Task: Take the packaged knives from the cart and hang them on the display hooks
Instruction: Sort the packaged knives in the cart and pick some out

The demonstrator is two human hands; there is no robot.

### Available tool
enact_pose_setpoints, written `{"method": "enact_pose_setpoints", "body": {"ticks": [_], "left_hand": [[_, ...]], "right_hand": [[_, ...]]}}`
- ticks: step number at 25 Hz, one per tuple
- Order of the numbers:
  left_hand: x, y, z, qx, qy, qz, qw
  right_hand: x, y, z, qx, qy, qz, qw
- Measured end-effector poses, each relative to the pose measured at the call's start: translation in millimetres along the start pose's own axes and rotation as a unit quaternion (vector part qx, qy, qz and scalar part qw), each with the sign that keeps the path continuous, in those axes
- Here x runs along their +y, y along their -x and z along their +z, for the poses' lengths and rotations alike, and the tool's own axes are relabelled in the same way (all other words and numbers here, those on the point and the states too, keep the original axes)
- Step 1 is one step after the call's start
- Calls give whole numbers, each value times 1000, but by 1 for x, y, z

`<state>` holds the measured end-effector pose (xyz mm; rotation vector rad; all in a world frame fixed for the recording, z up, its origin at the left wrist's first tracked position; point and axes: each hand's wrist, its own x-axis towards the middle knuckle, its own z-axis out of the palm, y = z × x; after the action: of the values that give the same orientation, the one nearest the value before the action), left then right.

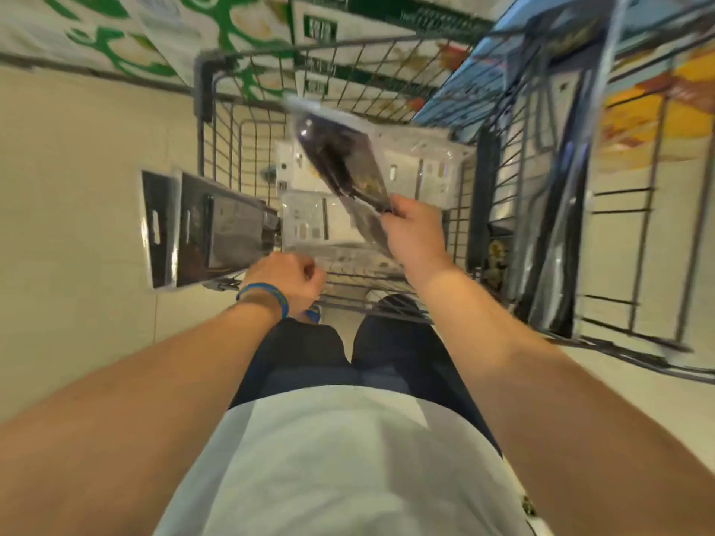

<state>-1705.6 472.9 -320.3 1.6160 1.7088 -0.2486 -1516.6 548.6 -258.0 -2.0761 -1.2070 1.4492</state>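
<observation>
Right hand (414, 234) pinches the near end of a clear plastic pack holding a dark knife (340, 156), long axis running up-left from it over the grey wire cart (205, 87); left hand (286, 280) grips fanned dark packs (216, 234) at centre left.

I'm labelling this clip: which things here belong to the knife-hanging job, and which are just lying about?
Job: dark blister-packed knife in right hand; dark knife packs in left hand; pale packs in grey wire cart.
Lying about: blue flat carton; green-and-white printed boxes.
</observation>
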Motion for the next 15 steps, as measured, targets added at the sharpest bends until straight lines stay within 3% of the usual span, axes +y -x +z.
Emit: {"method": "enact_pose_setpoints", "body": {"ticks": [3,6,8,10,13,15], "left_hand": [[-2,-2,-18,-10,99,-96,990],[16,-10,-69,16,244,-150,958],[43,-15,-112,53,306,-127,942],[72,-17,-149,95,315,-76,941],[113,-9,-202,175,268,36,947],[144,-8,-239,233,205,111,944]], "right_hand": [[-36,37,-43,45,-193,42,979],[-63,52,-79,52,-415,57,907],[-84,56,-92,49,-498,72,863],[-107,59,-99,47,-521,74,849],[-130,64,-122,63,-540,75,836],[-137,70,-142,53,-585,78,805]]}}
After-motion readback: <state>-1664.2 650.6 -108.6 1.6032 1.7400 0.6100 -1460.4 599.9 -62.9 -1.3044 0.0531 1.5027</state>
